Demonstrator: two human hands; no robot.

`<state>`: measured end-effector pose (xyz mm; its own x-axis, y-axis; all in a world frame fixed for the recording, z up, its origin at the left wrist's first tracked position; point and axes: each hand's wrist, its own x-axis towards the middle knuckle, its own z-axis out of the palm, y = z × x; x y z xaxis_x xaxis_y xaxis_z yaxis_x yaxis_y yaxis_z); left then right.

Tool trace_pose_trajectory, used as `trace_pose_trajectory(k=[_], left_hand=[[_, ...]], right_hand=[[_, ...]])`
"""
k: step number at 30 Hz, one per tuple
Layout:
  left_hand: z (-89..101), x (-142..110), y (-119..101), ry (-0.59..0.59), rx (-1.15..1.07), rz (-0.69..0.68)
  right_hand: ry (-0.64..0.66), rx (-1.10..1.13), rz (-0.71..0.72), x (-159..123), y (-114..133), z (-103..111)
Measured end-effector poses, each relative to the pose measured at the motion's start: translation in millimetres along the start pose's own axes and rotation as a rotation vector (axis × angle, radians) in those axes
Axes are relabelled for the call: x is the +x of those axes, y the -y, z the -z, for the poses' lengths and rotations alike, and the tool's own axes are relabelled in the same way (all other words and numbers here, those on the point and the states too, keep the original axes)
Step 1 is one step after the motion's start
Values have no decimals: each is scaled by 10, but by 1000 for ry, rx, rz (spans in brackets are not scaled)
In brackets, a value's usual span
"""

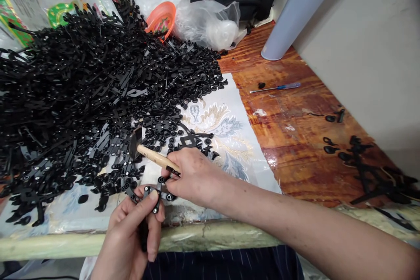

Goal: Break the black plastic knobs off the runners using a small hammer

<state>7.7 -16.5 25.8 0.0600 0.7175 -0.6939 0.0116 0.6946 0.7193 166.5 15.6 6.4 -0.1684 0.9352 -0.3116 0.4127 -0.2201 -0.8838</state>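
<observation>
left hand [128, 229] pinches a black part [158, 202]; right hand [192, 177] grips a hammer [152, 155].
tilted orange bowl [153, 14] is beside clear bag [215, 26].

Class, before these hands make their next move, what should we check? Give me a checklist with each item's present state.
1. Left hand has the black linked part pinched by thumb and fingers: ok.
2. Right hand has a grip on the hammer: ok.
3. Fingers away from the hammer head: ok.
4. Patterned cover near the hands free of loose black pieces: not ok, they crowd it.
5. Screwdriver out of the way: ok, off to the right on bare wood.
6. Part's joints fully seated: cannot tell, too small.
</observation>
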Motion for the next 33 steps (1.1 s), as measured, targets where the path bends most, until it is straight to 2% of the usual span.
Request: trace_pose_trajectory(k=[9,21,29,33], left_hand=[[19,1,23,37,3,-9],[0,-39,14,-31,-29,-51],[53,18,21,33,23,-6],[47,9,33,21,43,-25]], right_hand=[[-16,-7,51,-15,-22,-4],[-6,-49,39,-11,-38,-18],[-20,-75,47,-14,-23,-11],[-33,-69,74,-3,-69,-44]])
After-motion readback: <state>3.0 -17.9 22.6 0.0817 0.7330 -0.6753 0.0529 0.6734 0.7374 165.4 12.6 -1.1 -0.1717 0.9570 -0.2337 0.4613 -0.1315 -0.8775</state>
